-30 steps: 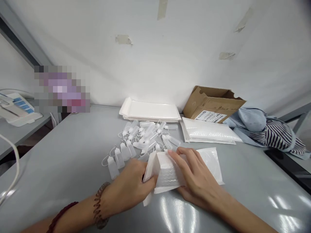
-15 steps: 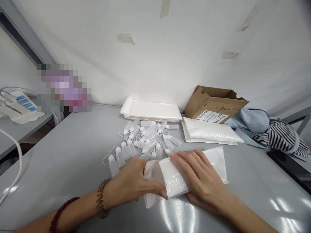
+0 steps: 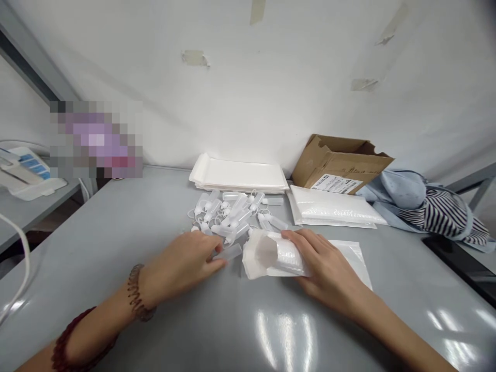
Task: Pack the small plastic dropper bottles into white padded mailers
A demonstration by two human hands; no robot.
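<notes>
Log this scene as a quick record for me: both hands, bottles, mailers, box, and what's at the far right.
left hand: at a lying bottle; grip unclear
right hand: holding a bubble mailer, mouth open toward left hand
bottles: loose cluster, looped caps
flat mailers: stacked by wall
puffy mailer: in front of box
box: cardboard, open-topped, labelled
far right: cloth bundle, black phone-like object

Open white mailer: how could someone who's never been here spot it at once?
On the grey table, find the brown cardboard box near the wall. Come nearer, past the white mailers in front of it, to the open white mailer in the person's right grip. Unlike those and the flat white stack, its mouth gapes toward the left.
</notes>
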